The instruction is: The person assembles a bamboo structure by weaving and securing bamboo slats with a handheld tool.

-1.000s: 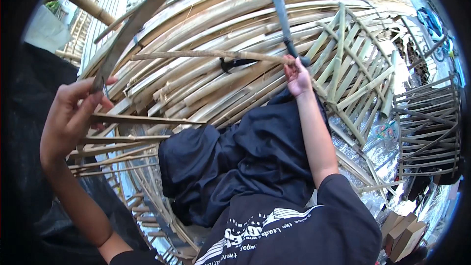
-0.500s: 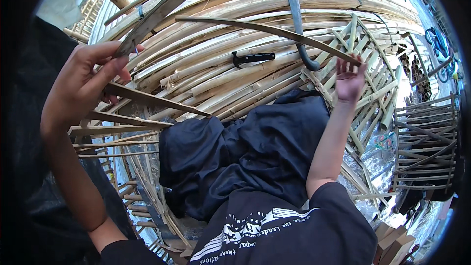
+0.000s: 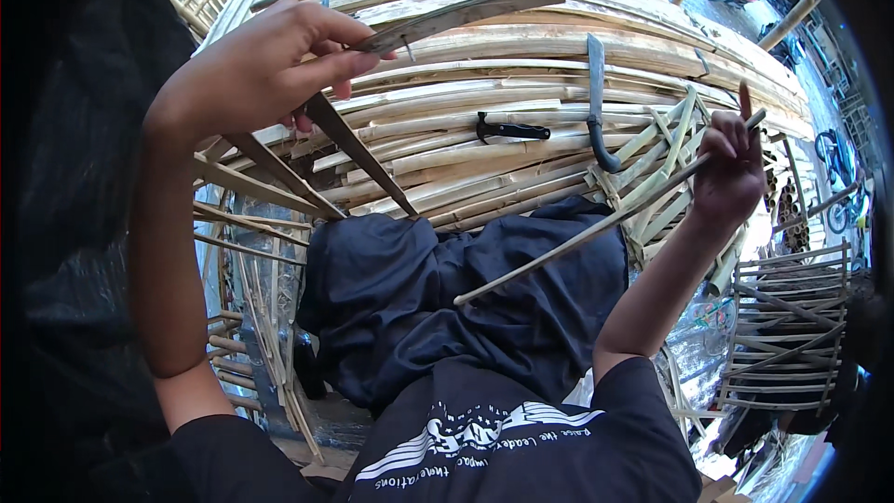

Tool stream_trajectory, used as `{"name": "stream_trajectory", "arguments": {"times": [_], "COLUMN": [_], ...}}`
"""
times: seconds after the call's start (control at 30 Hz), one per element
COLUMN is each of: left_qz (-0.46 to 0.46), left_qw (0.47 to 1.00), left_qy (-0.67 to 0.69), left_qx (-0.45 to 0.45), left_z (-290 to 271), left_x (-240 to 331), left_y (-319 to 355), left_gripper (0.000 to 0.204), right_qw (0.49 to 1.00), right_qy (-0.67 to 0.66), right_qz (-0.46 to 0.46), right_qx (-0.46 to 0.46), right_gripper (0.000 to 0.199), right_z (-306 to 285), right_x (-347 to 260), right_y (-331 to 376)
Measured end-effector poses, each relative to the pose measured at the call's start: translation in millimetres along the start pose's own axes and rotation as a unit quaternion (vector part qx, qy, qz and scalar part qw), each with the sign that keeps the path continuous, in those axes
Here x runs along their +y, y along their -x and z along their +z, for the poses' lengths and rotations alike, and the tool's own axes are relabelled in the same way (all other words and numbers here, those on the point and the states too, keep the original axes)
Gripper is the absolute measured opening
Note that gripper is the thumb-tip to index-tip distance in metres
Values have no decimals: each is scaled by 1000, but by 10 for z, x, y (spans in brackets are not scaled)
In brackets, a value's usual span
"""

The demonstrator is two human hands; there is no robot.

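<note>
Bamboo strip (image 3: 605, 224), thin and long, runs from lap centre up toward 2 o'clock, pinched at its upper end by right hand (image 3: 731, 177), fingers closed on it. Left hand (image 3: 261, 70) at 11 o'clock grips flat bamboo slats (image 3: 466, 14), fingers wrapped round them. Curved-handled blade (image 3: 596, 98) and small black-handled knife (image 3: 510, 129) lie on stacked bamboo poles (image 3: 521, 65) at 12 o'clock. Dark cloth (image 3: 447, 307) covers lap.

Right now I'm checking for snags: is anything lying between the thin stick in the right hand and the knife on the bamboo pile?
Nothing visible. The right hand holds the thin stick beside the knife, with only bare bamboo poles between them.
</note>
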State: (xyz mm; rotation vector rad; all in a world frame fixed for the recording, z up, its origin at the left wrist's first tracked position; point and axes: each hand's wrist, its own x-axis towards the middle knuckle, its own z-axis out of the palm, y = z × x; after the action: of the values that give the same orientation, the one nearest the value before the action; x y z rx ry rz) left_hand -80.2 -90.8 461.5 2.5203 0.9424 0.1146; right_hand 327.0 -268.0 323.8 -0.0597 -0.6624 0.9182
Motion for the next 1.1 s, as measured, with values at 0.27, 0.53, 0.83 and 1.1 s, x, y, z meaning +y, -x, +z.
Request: {"name": "stream_trajectory", "arguments": {"times": [0.27, 0.53, 0.83, 1.1], "left_qz": [1, -30, -42, -46], "left_qw": [1000, 998, 997, 997], "left_qy": [2, 35, 55, 46], "left_qx": [-20, -43, -32, -28], "left_z": [-24, -128, -184, -190], "left_x": [-73, -125, -339, -298], "left_y": [-9, -86, -150, 50], "left_gripper": [34, 34, 37, 32], "right_qw": [970, 904, 920, 940], "right_qy": [186, 402, 334, 295], "right_qz": [-128, -31, 86, 83], "right_qx": [-86, -140, -186, -146], "right_gripper": [48, 58, 28, 18], "right_z": [1127, 1286, 1125, 992], "right_x": [407, 1413, 2384, 2484], "right_y": [-132, 10, -6, 191]}}
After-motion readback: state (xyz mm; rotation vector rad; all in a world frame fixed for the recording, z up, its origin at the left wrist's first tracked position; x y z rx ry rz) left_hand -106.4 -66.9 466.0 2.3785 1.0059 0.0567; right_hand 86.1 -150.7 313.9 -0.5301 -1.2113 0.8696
